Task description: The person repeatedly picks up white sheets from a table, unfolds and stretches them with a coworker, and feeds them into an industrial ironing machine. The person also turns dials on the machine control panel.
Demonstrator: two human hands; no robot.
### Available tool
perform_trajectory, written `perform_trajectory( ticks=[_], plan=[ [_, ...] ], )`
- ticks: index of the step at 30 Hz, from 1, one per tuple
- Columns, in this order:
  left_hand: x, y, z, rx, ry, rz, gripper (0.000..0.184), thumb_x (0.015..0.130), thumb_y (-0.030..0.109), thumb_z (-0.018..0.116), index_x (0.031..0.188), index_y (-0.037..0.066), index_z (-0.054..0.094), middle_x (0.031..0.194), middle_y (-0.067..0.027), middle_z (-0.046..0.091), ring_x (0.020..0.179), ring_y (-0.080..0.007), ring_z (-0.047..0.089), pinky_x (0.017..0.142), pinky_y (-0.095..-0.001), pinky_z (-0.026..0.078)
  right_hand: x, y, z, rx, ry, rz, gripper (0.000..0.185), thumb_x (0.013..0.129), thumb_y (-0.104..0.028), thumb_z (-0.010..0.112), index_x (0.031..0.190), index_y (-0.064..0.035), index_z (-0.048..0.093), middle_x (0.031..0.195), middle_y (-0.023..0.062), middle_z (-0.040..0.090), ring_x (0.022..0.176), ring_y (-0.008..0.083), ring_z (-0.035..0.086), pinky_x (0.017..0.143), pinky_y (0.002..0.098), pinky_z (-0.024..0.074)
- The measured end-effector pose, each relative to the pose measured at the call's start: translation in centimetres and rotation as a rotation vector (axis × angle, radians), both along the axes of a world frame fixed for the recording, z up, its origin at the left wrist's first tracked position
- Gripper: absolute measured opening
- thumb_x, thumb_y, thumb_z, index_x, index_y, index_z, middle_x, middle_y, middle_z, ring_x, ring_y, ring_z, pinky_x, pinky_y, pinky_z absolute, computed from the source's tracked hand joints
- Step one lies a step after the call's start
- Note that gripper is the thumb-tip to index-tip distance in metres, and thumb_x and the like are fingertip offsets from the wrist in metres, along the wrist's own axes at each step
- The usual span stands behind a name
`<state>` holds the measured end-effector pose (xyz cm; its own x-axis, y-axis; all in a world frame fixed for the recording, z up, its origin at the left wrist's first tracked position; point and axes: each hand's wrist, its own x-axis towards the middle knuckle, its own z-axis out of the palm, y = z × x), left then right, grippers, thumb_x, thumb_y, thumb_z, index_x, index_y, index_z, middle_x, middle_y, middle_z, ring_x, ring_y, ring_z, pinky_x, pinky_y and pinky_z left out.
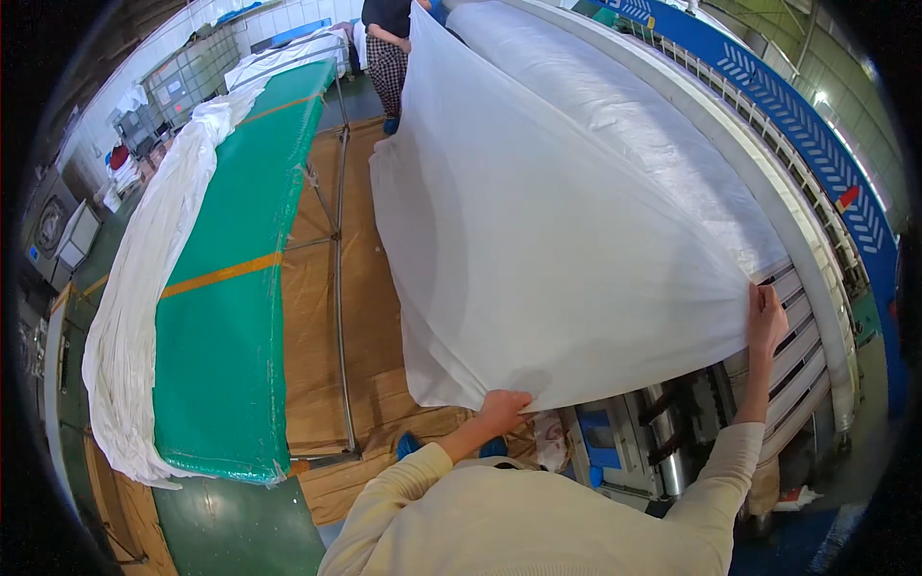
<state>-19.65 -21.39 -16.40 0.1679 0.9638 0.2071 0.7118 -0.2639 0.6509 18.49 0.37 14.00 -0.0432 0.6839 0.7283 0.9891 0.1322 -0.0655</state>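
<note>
A large white fabric sheet (557,230) is stretched between me and a person (389,58) at the far end. My left hand (503,411) is closed on its near lower edge. Farther right, my right hand (766,322) pinches the sheet's right corner beside the machine rollers. The cloth hangs taut between my hands, with creases running out from each grip. One hand of the other person touches the far part of the sheet. A big white roll (624,115) lies behind the cloth, partly hidden by it.
On the left stands a long green-covered table (226,355) with bunched white fabric (125,355) along its far side. A metal frame rail (340,288) runs beside it over brown floor covering (312,384). A blue machine beam (768,86) arches at right.
</note>
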Motion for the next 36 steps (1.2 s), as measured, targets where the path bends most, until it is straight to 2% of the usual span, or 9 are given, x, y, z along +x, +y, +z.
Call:
perform_trajectory(
  ticks=[10,14,17,22,25,26,29,34,36],
  plan=[
    [2.0,1.7,2.2,0.019,-0.006,-0.031,0.027,0.076,0.031,0.069,0.079,0.009,0.054,0.074,-0.0132,0.061,0.075,-0.0363,0.061,0.062,-0.0472,0.047,2.5,3.7,0.6,0.042,-0.146,-0.055,0.022,0.095,-0.032,0.052,0.094,-0.0113,0.056,0.087,0.0117,0.067,0.076,0.0324,0.065,0.061,0.0420,0.0482],
    [1.7,3.9,3.8,0.092,-0.005,0.002,0.024,0.076,0.027,0.069,0.082,0.009,0.054,0.076,-0.0136,0.060,0.077,-0.0368,0.061,0.063,-0.0474,0.047,3.0,6.7,0.4,-0.046,-0.099,-0.080,0.022,0.097,-0.032,0.048,0.098,-0.0113,0.055,0.090,0.0126,0.068,0.079,0.0340,0.065,0.062,0.0452,0.0489],
    [1.5,5.9,4.9,0.105,0.038,0.004,0.024,0.075,0.025,0.068,0.084,0.008,0.054,0.078,-0.0129,0.060,0.076,-0.0366,0.061,0.064,-0.0479,0.047,3.6,10.2,-0.6,-0.142,-0.190,-0.267,0.024,0.097,-0.033,0.045,0.103,-0.0105,0.053,0.091,0.0138,0.068,0.079,0.0361,0.065,0.061,0.0469,0.0486],
    [2.4,8.2,5.9,0.067,0.081,-0.025,0.024,0.074,0.021,0.069,0.086,0.008,0.053,0.080,-0.0124,0.061,0.077,-0.0360,0.061,0.064,-0.0480,0.048,4.2,12.0,0.0,-0.201,-0.260,-0.303,0.024,0.094,-0.030,0.049,0.104,-0.0099,0.056,0.094,0.0147,0.067,0.083,0.0339,0.064,0.068,0.0441,0.0481],
    [3.7,9.2,5.9,0.073,0.064,-0.029,0.024,0.074,0.020,0.069,0.086,0.008,0.053,0.080,-0.0126,0.061,0.077,-0.0362,0.061,0.064,-0.0480,0.048,5.1,12.7,0.8,-0.016,-0.619,-0.209,0.026,0.090,-0.029,0.053,0.107,-0.0112,0.059,0.101,0.0131,0.065,0.095,0.0302,0.060,0.080,0.0417,0.0446],
    [4.1,9.7,6.0,0.075,0.058,-0.028,0.024,0.074,0.020,0.069,0.086,0.007,0.053,0.080,-0.0127,0.061,0.077,-0.0363,0.061,0.064,-0.0479,0.048,4.9,12.7,1.3,-0.015,-0.620,-0.220,0.026,0.090,-0.029,0.053,0.107,-0.0112,0.059,0.101,0.0131,0.065,0.095,0.0302,0.060,0.080,0.0417,0.0446],
    [5.4,10.9,6.0,0.098,0.006,-0.025,0.023,0.075,0.019,0.069,0.086,0.007,0.052,0.081,-0.0132,0.061,0.079,-0.0364,0.061,0.065,-0.0477,0.048,3.9,12.1,1.9,-0.209,-0.772,-0.356,0.029,0.087,-0.028,0.055,0.111,-0.0126,0.061,0.111,0.0111,0.061,0.106,0.0279,0.053,0.086,0.0414,0.0403],
    [7.1,12.8,5.8,0.200,-0.112,-0.034,0.024,0.075,0.019,0.070,0.081,0.007,0.050,0.078,-0.0129,0.059,0.074,-0.0362,0.060,0.062,-0.0472,0.047,4.1,11.3,0.8,-0.366,-0.579,-0.404,0.034,0.089,-0.032,0.054,0.116,-0.0127,0.059,0.119,0.0093,0.057,0.113,0.0288,0.049,0.088,0.0444,0.0409],
    [7.8,13.0,5.2,0.214,-0.170,-0.090,0.026,0.075,0.019,0.071,0.080,0.007,0.048,0.076,-0.0123,0.057,0.070,-0.0358,0.058,0.060,-0.0460,0.045,5.4,11.1,-0.2,-0.199,-0.463,-0.338,0.037,0.090,-0.035,0.053,0.120,-0.0131,0.058,0.121,0.0089,0.055,0.116,0.0293,0.048,0.092,0.0460,0.0399]
  ],
)
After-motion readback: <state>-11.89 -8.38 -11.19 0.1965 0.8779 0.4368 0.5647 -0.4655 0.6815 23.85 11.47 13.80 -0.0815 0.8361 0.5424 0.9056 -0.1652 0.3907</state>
